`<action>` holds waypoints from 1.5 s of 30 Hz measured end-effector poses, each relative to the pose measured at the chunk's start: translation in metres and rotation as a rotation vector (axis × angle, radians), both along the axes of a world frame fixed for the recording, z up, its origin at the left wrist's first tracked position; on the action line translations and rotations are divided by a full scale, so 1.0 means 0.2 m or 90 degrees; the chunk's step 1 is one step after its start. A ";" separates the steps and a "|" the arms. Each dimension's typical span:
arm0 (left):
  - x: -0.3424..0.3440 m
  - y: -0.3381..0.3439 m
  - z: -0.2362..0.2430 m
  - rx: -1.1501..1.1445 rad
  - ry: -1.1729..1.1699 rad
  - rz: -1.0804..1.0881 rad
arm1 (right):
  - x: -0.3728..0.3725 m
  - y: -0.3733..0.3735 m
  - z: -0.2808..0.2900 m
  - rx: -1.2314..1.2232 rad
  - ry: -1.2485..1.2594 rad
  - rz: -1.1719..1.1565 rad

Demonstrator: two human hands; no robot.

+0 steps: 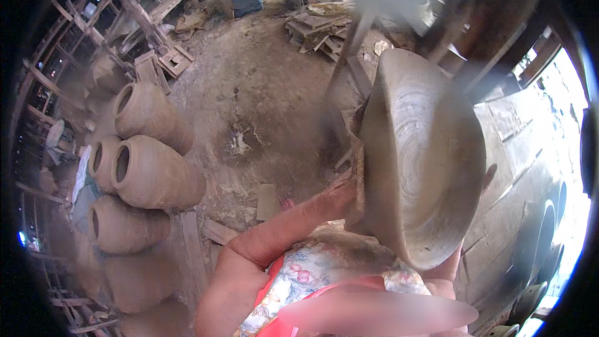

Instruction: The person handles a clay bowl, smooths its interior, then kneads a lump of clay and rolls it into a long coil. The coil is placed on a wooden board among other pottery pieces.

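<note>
A wide, unfired clay bowl (430,143) is tipped up on its side before me, its hollow facing right and showing ring marks from turning. My left arm reaches up to the bowl's outer side, where my left hand (342,193) grips it at the base; most of its fingers are hidden. From below, my right arm passes behind the bowl. Only the fingers of my right hand (490,176) show past the right rim, pressed against the bowl from behind.
Several large clay jars (159,175) lie on their sides at left. Flat boards (318,28) are piled at the far middle of the dirt floor (249,87). A wooden frame (134,9) stands far left. More bowls (543,243) lean at right beside planks (499,212).
</note>
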State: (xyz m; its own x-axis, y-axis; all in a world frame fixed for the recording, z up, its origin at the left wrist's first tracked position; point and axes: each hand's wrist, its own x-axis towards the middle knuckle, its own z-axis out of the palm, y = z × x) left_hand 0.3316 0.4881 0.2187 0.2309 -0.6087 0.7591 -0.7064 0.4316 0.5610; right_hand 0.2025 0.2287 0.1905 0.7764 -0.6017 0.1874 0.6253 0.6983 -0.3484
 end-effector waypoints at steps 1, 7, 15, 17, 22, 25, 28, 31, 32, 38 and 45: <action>0.10 0.07 0.02 -0.003 0.002 0.007 | 0.11 0.05 0.03 -0.003 0.006 0.002; 0.63 0.49 0.28 0.232 0.694 -0.143 | 0.77 0.38 0.21 -0.014 0.043 0.019; 1.22 0.61 0.42 0.198 0.721 -0.099 | 1.46 0.57 0.24 -0.010 0.075 0.081; 1.39 0.62 0.42 0.217 0.760 -0.071 | 1.65 0.59 0.19 0.000 0.081 0.106; 1.89 0.51 0.38 0.195 0.817 -0.063 | 2.17 0.61 0.03 0.037 0.107 0.173; 2.28 0.40 0.39 0.193 0.962 -0.036 | 2.57 0.53 0.00 0.062 0.129 0.210; 2.65 0.30 0.43 0.228 0.989 -0.014 | 2.95 0.44 0.04 0.084 0.150 0.233; 2.93 0.23 0.50 0.215 0.988 0.028 | 3.26 0.35 0.13 0.086 0.163 0.250; 3.02 0.21 0.52 0.211 0.982 0.046 | 3.35 0.33 0.16 0.083 0.164 0.251; 3.46 0.20 0.68 0.136 0.974 0.027 | 3.85 0.27 0.35 0.057 0.171 0.256; 4.09 0.32 0.87 0.273 0.859 0.092 | 4.42 0.37 0.44 0.035 0.202 0.231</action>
